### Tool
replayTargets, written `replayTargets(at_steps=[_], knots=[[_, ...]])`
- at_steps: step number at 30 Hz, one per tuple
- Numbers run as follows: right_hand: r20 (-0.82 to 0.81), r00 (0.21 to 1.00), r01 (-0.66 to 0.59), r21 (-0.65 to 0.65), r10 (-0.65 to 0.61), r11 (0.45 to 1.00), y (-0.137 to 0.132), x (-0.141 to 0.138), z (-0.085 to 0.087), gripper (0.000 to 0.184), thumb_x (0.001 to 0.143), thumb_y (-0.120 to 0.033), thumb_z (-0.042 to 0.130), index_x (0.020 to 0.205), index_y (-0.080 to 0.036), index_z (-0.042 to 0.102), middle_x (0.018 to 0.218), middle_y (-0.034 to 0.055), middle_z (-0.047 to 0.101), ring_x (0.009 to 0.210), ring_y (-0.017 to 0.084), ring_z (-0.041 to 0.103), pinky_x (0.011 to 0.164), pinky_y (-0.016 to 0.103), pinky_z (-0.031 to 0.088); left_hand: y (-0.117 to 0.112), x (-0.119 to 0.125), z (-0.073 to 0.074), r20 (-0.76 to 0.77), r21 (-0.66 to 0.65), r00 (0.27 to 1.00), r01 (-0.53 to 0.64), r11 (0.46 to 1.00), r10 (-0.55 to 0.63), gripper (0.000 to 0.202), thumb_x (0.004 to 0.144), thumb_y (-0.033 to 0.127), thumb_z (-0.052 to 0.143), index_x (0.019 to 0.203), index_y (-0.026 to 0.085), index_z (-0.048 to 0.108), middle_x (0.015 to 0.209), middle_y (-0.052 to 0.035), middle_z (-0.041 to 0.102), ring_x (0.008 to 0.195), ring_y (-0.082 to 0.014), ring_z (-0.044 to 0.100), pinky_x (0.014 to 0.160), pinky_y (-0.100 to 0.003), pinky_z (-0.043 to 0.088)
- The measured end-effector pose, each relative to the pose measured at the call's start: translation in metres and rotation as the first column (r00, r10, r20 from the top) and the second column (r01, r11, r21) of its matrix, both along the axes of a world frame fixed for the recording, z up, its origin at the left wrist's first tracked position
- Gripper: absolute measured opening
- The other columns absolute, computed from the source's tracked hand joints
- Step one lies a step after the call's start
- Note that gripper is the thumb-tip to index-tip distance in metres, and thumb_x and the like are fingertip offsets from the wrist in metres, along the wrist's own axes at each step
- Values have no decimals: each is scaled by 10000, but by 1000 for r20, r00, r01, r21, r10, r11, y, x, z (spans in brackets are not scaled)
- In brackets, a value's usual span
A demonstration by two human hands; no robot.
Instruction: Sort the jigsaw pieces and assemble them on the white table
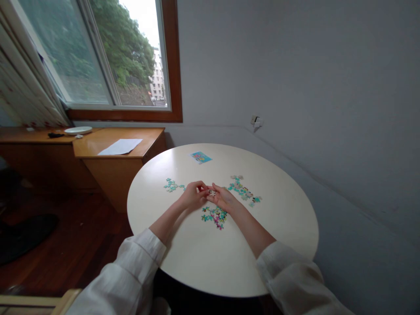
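Observation:
My right hand (223,199) is turned palm up over the table, with a few small jigsaw pieces (212,193) resting on its fingers. From the left, my left hand (194,195) reaches to them, fingers bent in a pinch; whatever is between its fingertips is too small to make out. Just below the hands lies a partly joined jigsaw cluster (216,217), teal with pink, partly covered by my right hand. Loose teal pieces (243,190) spread to the right of the hands, and another group of pieces (170,185) sits to the left.
On the round white table (197,258), a blue picture card (201,157) lies near the far edge. A wooden desk (154,140) at the left back carries a paper sheet (120,147) and a white plate (78,130). A grey wall (295,109) stands close behind and right.

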State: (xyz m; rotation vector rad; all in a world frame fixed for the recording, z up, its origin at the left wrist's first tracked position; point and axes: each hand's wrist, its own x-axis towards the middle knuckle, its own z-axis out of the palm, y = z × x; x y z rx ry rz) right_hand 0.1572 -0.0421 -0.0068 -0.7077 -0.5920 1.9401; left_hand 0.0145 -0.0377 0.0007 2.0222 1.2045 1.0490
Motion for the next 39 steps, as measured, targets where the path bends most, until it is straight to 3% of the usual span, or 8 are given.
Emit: replayTargets(at_steps=[6, 9, 19, 31, 39], knots=[[35, 979, 204, -94, -202, 974, 9, 5, -3, 253, 885, -171, 332, 1036, -52, 498, 734, 89, 625, 699, 156, 643, 703, 294, 557, 9, -3, -3, 214, -72, 976, 65, 995, -48, 97, 674, 224, 569, 641, 134, 551, 611, -13, 584, 566, -93, 497, 571, -228, 395], [12, 961, 275, -119, -275, 954, 11, 11, -4, 265, 889, -178, 303, 1037, -65, 492, 761, 106, 623, 716, 163, 647, 659, 287, 569, 10, -3, -6, 239, -133, 969, 97, 986, -63, 91, 678, 215, 560, 654, 127, 563, 605, -13, 593, 568, -93, 515, 580, -227, 406], [-8, 947, 317, -129, -321, 940, 9, 10, 0, 247, 892, -199, 291, 979, -96, 498, 745, 102, 614, 735, 169, 649, 616, 270, 580, 0, -3, -5, -54, -240, 972, 208, 948, -227, 134, 654, 193, 542, 658, 112, 649, 563, -12, 605, 534, -94, 505, 552, -213, 396], [-16, 939, 337, -144, -343, 930, 10, 9, 0, 261, 891, -209, 298, 976, -70, 501, 717, 119, 627, 739, 190, 651, 619, 288, 571, 2, -6, -6, -338, -108, 936, 63, 992, -96, 108, 656, 234, 578, 628, 149, 638, 559, 21, 569, 557, -96, 469, 591, -217, 369], [10, 943, 331, -129, -332, 935, 8, 9, 2, 290, 896, -228, 286, 997, -57, 497, 731, 125, 622, 727, 180, 650, 626, 273, 564, 0, -5, -3, -386, -62, 920, 48, 997, -68, 123, 668, 217, 579, 721, 178, 683, 704, -8, 615, 631, -112, 516, 661, -234, 392]])
